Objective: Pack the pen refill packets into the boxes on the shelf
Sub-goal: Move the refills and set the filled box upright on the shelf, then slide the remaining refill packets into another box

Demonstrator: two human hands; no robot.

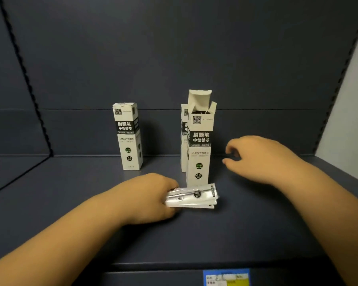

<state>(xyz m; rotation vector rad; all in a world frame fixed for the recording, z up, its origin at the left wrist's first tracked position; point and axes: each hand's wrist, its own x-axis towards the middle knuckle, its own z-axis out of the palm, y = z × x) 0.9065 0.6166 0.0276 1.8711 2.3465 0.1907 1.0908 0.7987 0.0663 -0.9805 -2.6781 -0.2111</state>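
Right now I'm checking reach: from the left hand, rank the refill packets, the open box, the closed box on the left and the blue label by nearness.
1. Refill packets: in the left hand.
2. Open box: just behind.
3. Closed box and blue label: too close to call.

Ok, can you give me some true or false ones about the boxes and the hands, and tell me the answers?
1. The left hand holds the refill packets. True.
2. The front box has its top flap closed. False: the flap stands open.
3. The right hand holds a box. False: it holds nothing, fingers loosely curled beside the front box.
4. The left box stands upright with its top closed. True.
5. All boxes lie flat on the shelf. False: they stand upright.
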